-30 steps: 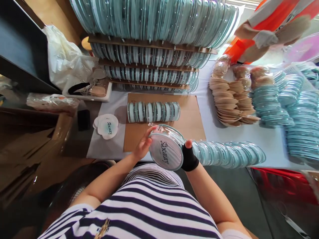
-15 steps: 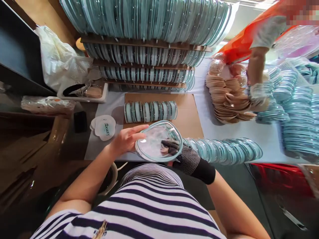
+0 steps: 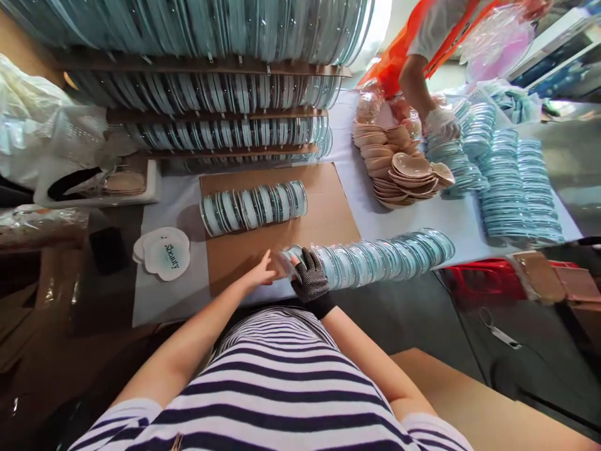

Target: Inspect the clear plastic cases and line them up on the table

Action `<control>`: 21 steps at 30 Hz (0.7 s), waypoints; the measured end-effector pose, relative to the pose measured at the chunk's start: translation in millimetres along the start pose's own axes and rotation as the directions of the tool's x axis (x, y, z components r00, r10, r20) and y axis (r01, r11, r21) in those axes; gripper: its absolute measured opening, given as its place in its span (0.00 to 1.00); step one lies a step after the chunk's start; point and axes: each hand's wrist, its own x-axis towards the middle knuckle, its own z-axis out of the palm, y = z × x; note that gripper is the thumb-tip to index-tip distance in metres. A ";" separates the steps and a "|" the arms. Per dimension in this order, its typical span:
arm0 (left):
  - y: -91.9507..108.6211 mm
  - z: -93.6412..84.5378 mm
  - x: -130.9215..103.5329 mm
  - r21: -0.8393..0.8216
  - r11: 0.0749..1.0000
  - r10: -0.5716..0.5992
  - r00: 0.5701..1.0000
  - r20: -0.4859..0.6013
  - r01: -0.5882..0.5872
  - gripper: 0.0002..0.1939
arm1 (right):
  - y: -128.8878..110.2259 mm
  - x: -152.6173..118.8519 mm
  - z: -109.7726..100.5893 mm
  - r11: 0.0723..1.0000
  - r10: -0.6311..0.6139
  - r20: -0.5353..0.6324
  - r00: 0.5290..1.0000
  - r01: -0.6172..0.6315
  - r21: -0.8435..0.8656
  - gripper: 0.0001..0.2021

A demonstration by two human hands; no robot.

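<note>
Clear, teal-rimmed plastic case (image 3: 287, 262) sits at the near left end of the lying row of matching cases (image 3: 385, 258), gripped between bare left hand (image 3: 261, 274) and black-gloved right hand (image 3: 308, 280), probably being pulled off, needing a steady lift.

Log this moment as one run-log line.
left hand: touching clear case | right hand: gloved, on case | case: at near end of toppled row | cardboard sheet: beneath
</note>
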 end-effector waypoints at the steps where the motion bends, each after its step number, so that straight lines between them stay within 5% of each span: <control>1: -0.2 8.9 5.1 0.017 1.000 -0.018 1.000 0.001 0.018 0.64 | 7.0 -1.4 3.5 0.997 0.060 0.047 0.997 -0.058 -0.045 0.34; 4: 3.5 32.3 14.8 0.106 0.993 -0.065 0.997 0.044 0.060 0.62 | 23.3 -7.9 3.9 0.986 0.112 0.121 0.986 -0.095 -0.136 0.37; 8: 10.2 57.0 21.4 0.180 0.981 -0.093 0.989 0.111 0.072 0.59 | 48.3 -26.1 -8.2 0.958 0.185 -0.074 0.980 -0.197 -0.208 0.34; 10: 12.9 68.6 25.7 0.166 0.980 -0.134 0.984 0.118 0.114 0.60 | 67.7 -37.7 -11.2 0.902 0.338 -0.170 0.926 -0.370 -0.223 0.33; 13: 18.0 85.7 34.8 0.137 0.975 -0.190 0.976 0.109 0.174 0.64 | 101.5 -50.7 -7.3 0.814 0.511 -0.165 0.843 -0.537 -0.223 0.32; 17: 27.8 104.7 49.2 0.084 0.986 -0.157 0.977 0.142 0.146 0.61 | 140.2 -54.2 -2.7 0.825 0.510 -0.126 0.851 -0.525 -0.210 0.29; 21: 33.2 108.1 61.8 0.030 0.999 -0.025 0.998 0.060 0.023 0.54 | 162.6 -42.3 -14.3 0.866 0.451 -0.242 0.859 -0.487 -0.117 0.30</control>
